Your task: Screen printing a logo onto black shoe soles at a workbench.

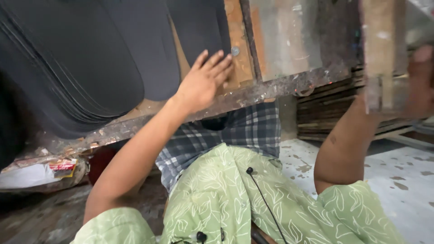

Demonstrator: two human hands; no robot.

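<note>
Head view. Left hand (204, 80) is reaching up w/ fingers spread and open, palm resting near the edge of the dark sole-shaped sheets (90, 68) that are lying fanned across the worn wooden table (253, 92). Right hand (418, 83) is blurred at frame edge, apparently gripping a wooden block (379, 54); grip can't be told for sure. Judged progress: stack is laid out, none lifted yet. Surface is scuffed, glue-stained; room is showing a paint-flecked floor (398, 180) and stacked boards (325, 106) behind.
</note>
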